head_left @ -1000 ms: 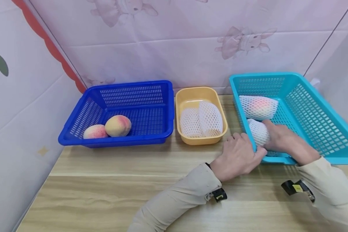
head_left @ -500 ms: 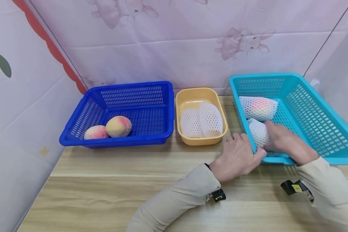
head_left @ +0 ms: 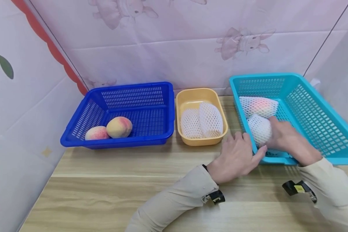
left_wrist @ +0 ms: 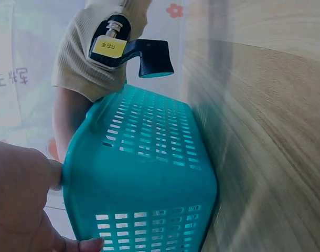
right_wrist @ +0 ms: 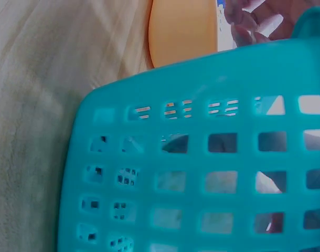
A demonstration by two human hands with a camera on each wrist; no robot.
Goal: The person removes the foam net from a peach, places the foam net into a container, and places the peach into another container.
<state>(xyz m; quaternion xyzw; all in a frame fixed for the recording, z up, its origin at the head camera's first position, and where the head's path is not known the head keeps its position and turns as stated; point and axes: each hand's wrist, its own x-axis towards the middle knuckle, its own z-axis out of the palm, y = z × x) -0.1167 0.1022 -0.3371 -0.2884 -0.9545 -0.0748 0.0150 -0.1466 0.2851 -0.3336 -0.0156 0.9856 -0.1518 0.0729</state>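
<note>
Netted peach (head_left: pixel 259 130) gripped by right hand (head_left: pixel 290 143) fingers; left hand (head_left: pixel 236 157) fingers grasp teal basket (head_left: pixel 316 112) rim.

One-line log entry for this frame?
right hand: grips netted fruit | left hand: holds teal basket rim | fruit: inside basket

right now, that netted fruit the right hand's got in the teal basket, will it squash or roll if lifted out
The netted fruit probably won't slip: its foam mesh looks soft and grippy under the right hand. Its rounded shape suggests it could roll once set down. The teal basket looks light, which may be why the left hand grips its corner.
</note>
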